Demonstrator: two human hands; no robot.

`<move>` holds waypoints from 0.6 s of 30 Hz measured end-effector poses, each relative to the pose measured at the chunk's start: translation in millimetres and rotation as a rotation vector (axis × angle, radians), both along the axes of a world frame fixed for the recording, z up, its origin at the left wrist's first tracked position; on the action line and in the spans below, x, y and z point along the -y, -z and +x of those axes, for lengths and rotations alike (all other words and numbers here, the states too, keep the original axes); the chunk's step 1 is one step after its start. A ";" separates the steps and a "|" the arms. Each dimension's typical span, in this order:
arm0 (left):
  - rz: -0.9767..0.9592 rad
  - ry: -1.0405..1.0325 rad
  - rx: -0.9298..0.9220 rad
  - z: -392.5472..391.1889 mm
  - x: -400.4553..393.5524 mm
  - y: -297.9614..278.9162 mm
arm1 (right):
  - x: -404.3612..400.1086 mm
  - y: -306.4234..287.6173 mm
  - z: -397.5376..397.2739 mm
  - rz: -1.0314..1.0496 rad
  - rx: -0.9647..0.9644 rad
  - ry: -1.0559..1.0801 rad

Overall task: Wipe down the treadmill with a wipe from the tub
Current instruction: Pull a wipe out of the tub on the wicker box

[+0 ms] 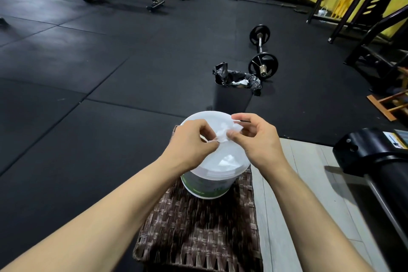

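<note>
Round white plastic tub [209, 185] with green label band, upright on a brown woven stool, lid on. Crumpled white wipe [223, 133] held above the lid, pinched at both ends. Black treadmill [373, 157] just right of tub, partly in view.

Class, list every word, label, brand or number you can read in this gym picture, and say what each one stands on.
No text can be read.
Tub: green band with white print, too blurred to read.
Treadmill: a yellow, white and black sticker at its upper right, too small to read.
No other lettering shows.
</note>
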State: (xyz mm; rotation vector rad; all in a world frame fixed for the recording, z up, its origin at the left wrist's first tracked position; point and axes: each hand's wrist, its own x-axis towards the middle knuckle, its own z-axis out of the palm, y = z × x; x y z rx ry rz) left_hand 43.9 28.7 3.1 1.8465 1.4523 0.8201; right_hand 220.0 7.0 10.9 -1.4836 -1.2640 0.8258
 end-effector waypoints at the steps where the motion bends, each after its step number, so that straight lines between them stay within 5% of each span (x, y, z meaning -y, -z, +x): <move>1: -0.022 0.001 0.023 0.7 0.2 -0.9 | 1.0 0.2 -0.5 0.009 -0.002 -0.001; 7: -0.008 -0.014 0.087 0.2 -1.1 -1.8 | 1.8 -1.4 -2.0 0.086 0.083 0.007; 13: -0.016 -0.273 0.226 -8.8 -2.0 -2.8 | 6.1 6.3 11.5 0.059 0.318 0.217; 18: 0.070 -0.391 0.291 -17.5 -6.4 -12.9 | 7.1 5.1 27.7 0.060 0.337 0.329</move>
